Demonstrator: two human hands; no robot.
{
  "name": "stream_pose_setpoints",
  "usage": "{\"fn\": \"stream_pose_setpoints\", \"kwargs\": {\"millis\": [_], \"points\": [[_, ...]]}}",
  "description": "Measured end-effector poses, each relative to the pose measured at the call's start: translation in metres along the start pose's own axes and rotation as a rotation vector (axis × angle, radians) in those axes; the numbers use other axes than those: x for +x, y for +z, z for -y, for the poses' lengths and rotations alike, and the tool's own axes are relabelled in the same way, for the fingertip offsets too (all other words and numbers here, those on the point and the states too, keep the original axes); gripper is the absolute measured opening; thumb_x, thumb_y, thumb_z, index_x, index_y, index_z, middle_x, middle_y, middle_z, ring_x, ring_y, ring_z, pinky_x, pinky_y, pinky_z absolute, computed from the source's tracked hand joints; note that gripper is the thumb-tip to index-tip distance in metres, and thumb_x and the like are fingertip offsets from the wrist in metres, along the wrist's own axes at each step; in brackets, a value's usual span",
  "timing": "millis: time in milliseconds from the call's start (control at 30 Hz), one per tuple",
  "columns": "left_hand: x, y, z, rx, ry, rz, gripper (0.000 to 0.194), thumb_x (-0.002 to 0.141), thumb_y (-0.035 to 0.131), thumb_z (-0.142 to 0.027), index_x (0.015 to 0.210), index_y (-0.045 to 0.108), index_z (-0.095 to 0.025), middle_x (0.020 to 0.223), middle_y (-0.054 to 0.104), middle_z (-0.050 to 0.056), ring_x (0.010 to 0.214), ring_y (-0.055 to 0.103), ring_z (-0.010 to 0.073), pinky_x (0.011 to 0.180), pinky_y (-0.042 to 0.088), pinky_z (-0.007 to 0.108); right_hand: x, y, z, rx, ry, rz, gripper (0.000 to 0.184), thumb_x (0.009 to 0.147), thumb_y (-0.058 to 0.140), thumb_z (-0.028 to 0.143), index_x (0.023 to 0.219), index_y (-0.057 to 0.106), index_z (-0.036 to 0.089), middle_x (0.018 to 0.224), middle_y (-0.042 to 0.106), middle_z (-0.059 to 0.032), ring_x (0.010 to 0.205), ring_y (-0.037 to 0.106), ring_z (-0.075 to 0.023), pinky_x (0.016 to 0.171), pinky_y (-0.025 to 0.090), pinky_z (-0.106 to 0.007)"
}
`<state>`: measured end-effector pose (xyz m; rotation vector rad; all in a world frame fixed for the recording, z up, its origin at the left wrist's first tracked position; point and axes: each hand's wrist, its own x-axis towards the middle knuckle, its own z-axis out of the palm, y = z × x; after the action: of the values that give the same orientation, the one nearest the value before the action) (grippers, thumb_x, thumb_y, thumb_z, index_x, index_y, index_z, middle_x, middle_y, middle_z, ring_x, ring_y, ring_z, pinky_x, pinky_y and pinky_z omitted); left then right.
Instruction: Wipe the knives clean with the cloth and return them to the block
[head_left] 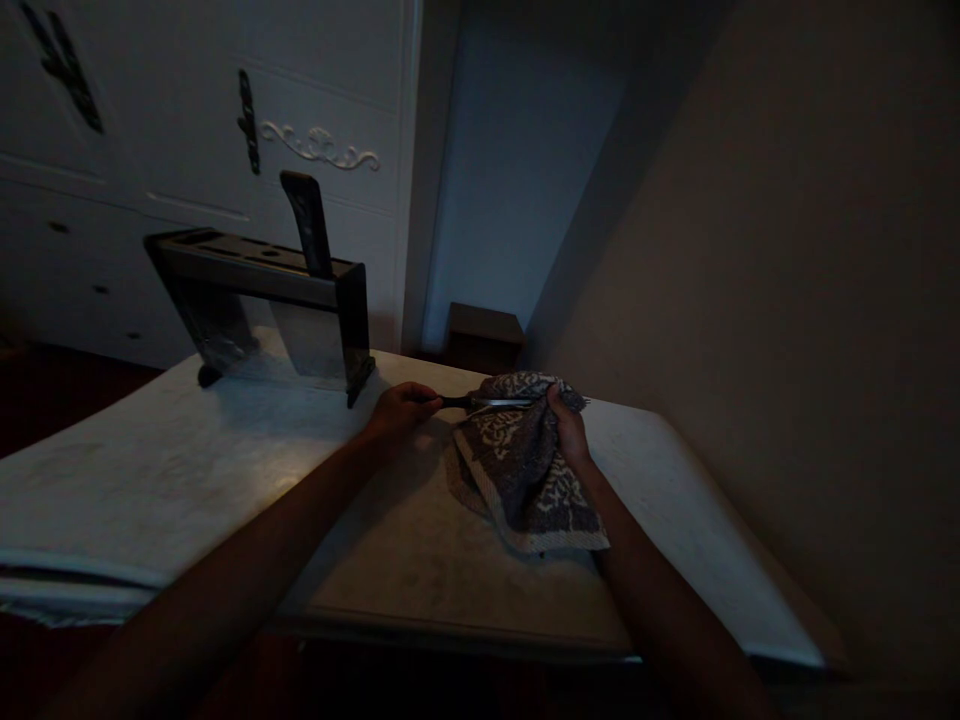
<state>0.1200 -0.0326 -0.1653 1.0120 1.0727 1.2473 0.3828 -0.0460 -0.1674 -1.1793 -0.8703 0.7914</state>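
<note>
My left hand (pixel 401 408) is closed round the dark handle of a knife (pixel 487 402), whose thin blade points right. My right hand (pixel 568 428) grips a patterned grey and white cloth (pixel 525 470), bunched over the far end of the blade. The cloth hangs down onto the pale table (pixel 225 470) between my forearms. The blade's tip is hidden in the cloth.
A dark knife block (pixel 262 300) stands at the table's far left with one dark handle (pixel 306 220) sticking up from it. White cabinet doors (pixel 187 120) lie behind, a small dark box (pixel 484 338) sits in the far corner, and a plain wall runs along the right.
</note>
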Motion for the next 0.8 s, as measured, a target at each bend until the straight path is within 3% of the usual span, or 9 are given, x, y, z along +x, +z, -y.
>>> {"fn": "stream_pose_setpoints", "kwargs": {"millis": [100, 200, 333, 500, 667, 800], "points": [[0.001, 0.000, -0.003, -0.146, -0.062, -0.035, 0.031, 0.051, 0.077, -0.016, 0.077, 0.060, -0.011, 0.059, 0.057, -0.002, 0.052, 0.050, 0.0068, 0.050, 0.036, 0.019, 0.005, -0.003, -0.001, 0.067, 0.029, -0.059, 0.059, 0.051, 0.086, 0.062, 0.086, 0.070, 0.019, 0.096, 0.073, -0.0031, 0.101, 0.066, -0.0245, 0.089, 0.054, -0.033], [0.001, 0.000, -0.007, -0.184, -0.097, -0.067, 0.027, 0.060, 0.076, -0.021, 0.077, 0.059, -0.009, 0.067, 0.062, 0.002, 0.052, 0.052, 0.0062, 0.050, 0.038, 0.018, 0.011, -0.007, -0.003, 0.129, 0.033, -0.090, 0.060, 0.048, 0.086, 0.062, 0.086, 0.070, 0.018, 0.096, 0.072, -0.0018, 0.099, 0.066, -0.0216, 0.088, 0.054, -0.029], [-0.001, 0.000, -0.008, -0.039, -0.097, -0.076, 0.032, 0.073, 0.072, -0.039, 0.074, 0.056, -0.011, 0.061, 0.060, 0.002, 0.040, 0.043, 0.0061, 0.038, 0.027, 0.020, 0.016, -0.013, -0.006, 0.160, 0.025, -0.144, 0.062, 0.048, 0.085, 0.064, 0.086, 0.071, 0.017, 0.096, 0.072, -0.0020, 0.097, 0.066, -0.0185, 0.088, 0.053, -0.025], [-0.010, -0.001, -0.010, 0.128, -0.085, -0.084, 0.041, 0.083, 0.059, -0.053, 0.065, 0.048, -0.017, 0.046, 0.048, -0.002, 0.031, 0.033, 0.0076, 0.033, 0.018, 0.021, 0.017, -0.012, -0.009, 0.228, 0.046, -0.152, 0.060, 0.048, 0.086, 0.063, 0.084, 0.071, 0.017, 0.096, 0.073, -0.0022, 0.095, 0.067, -0.0193, 0.090, 0.053, -0.028], [-0.011, -0.001, -0.011, 0.156, -0.099, -0.076, 0.038, 0.084, 0.056, -0.051, 0.070, 0.053, -0.016, 0.046, 0.048, -0.001, 0.032, 0.035, 0.0086, 0.033, 0.019, 0.022, 0.017, -0.009, -0.013, 0.233, 0.040, -0.185, 0.050, 0.059, 0.083, 0.058, 0.087, 0.071, 0.018, 0.099, 0.073, -0.0015, 0.105, 0.065, -0.0210, 0.103, 0.048, -0.033], [-0.007, -0.001, -0.004, 0.123, 0.007, 0.043, 0.033, 0.075, 0.067, -0.044, 0.079, 0.059, -0.013, 0.060, 0.058, 0.001, 0.042, 0.044, 0.0070, 0.040, 0.030, 0.020, 0.013, -0.009, -0.013, 0.207, 0.019, -0.162, 0.052, 0.065, 0.081, 0.058, 0.095, 0.072, 0.017, 0.107, 0.072, -0.0026, 0.113, 0.062, -0.0226, 0.107, 0.045, -0.035]]}}
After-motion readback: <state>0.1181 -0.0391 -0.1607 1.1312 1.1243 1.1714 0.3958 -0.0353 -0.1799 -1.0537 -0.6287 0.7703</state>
